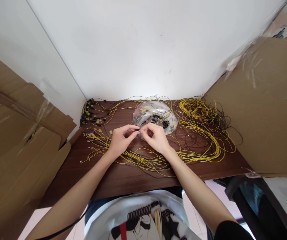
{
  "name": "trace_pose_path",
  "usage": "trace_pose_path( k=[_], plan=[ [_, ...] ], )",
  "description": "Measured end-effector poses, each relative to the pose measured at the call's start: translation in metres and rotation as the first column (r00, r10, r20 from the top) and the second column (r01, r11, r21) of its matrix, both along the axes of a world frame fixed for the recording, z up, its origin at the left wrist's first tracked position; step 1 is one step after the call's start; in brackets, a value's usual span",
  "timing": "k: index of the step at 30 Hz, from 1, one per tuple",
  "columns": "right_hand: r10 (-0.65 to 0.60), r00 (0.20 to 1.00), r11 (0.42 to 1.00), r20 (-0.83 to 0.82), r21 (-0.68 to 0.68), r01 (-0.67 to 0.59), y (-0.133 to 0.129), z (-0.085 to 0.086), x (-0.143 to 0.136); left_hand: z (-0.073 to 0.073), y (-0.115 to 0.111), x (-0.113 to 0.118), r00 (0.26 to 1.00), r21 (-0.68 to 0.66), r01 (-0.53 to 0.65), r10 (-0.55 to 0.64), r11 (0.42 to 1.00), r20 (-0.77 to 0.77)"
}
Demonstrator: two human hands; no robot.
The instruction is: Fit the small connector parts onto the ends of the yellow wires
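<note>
A dark wooden surface [123,180] sits against a plain white wall [143,46], with flattened cardboard [16,143] leaning on the left and another cardboard sheet [265,110] standing on the right.

Seen from above, 2 bare hands meet over the middle of the surface. The left hand [121,138] and the right hand [155,136] come together at the fingertips, with the fingers [135,128] of both pinched on a small dark piece and thin wire [140,130] held between them. It is too small to tell exactly what the piece is.

Just behind the hands lies a clear plastic bag [155,115] of small dark and yellow parts. Loose yellow wires [143,160] spread under the wrists. A larger tangle of yellow and black wires [203,130] lies to the right. A row of wires with dark end pieces [88,113] lies at the back left.

Fine work like this likely goes best with both wrists resting low on the surface, a light pinch close to the wire's end, and the loose strands kept out from under the hands.
</note>
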State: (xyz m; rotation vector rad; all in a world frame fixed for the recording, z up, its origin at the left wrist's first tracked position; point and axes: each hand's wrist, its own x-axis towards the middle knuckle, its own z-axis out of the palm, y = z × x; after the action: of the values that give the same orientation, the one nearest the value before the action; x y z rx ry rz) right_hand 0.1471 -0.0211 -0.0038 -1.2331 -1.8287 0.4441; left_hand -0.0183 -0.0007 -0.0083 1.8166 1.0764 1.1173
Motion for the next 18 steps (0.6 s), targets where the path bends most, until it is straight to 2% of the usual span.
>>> trace_pose_path(
  k=[12, 18],
  plan=[
    [0.019, 1.0, 1.0, -0.017, 0.01, -0.019, 0.0003, -0.0009, -0.0002, -0.0015, -0.0005, -0.0014, 0.999, 0.035, 0.016, -0.015, 0.999, -0.044],
    [-0.015, 0.999, 0.999, -0.042, 0.03, 0.016, -0.0004, 0.0014, 0.0002, 0.0002, 0.0005, -0.0017, 1.0, -0.006, -0.002, 0.002, 1.0, 0.003]
  ],
)
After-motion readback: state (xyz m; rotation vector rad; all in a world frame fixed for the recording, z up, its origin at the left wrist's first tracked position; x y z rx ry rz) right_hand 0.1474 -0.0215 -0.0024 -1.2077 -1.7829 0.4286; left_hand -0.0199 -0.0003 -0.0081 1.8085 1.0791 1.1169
